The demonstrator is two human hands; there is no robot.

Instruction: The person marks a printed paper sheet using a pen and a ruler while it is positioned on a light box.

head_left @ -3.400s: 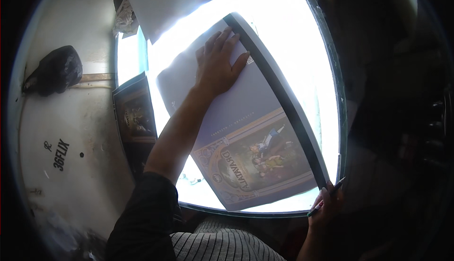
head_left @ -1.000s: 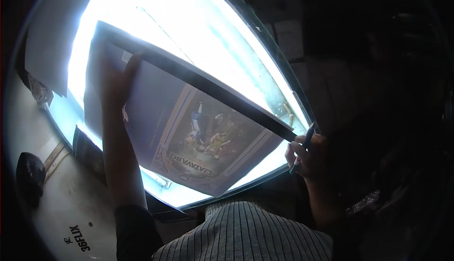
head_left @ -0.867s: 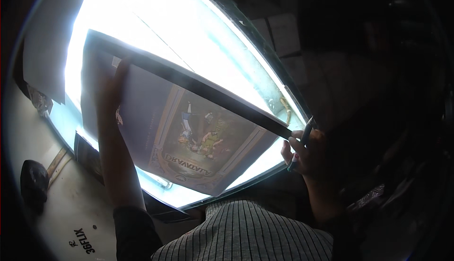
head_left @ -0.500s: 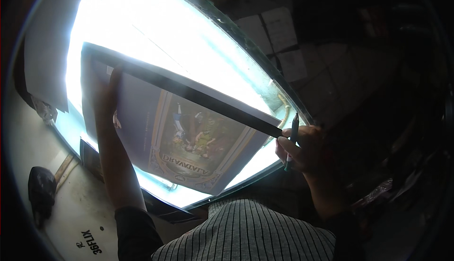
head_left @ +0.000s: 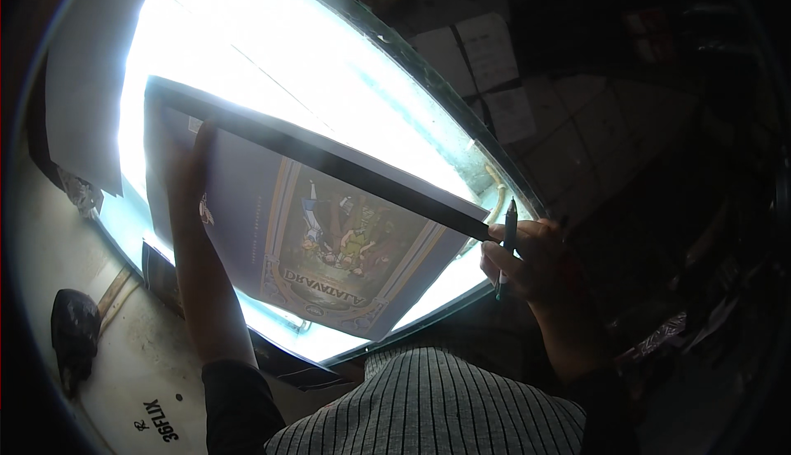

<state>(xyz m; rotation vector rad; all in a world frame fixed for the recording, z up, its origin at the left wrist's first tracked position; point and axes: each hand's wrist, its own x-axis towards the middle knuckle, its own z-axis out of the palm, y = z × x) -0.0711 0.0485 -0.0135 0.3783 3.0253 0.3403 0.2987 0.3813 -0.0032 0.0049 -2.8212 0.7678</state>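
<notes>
A printed sheet [head_left: 235, 208], purple with an illustrated cover panel facing upside down, lies on a brightly lit glass light table [head_left: 272, 18]. Across its far part runs a long dark ruler [head_left: 329, 161], slanting down to the right. My left hand [head_left: 189, 154] rests on the sheet's left side in shadow, a finger stretched out against the ruler near its left end. My right hand [head_left: 527, 257] pinches the ruler's right end between thumb and finger. That same hand also holds a dark pen [head_left: 511, 228], tip up, between its fingers.
A grey sheet [head_left: 86, 84] hangs over the light table's left side. At the lower left, a dark plastic-wrapped object [head_left: 76, 331] sits on a white surface [head_left: 148, 356]. A thin cable [head_left: 498, 187] curls near the table's right corner. Pale papers [head_left: 486, 51] lie beyond in the dark.
The pen in my right hand has tilted slightly more upright. The sheet, the ruler and both hands stay almost where they were.
</notes>
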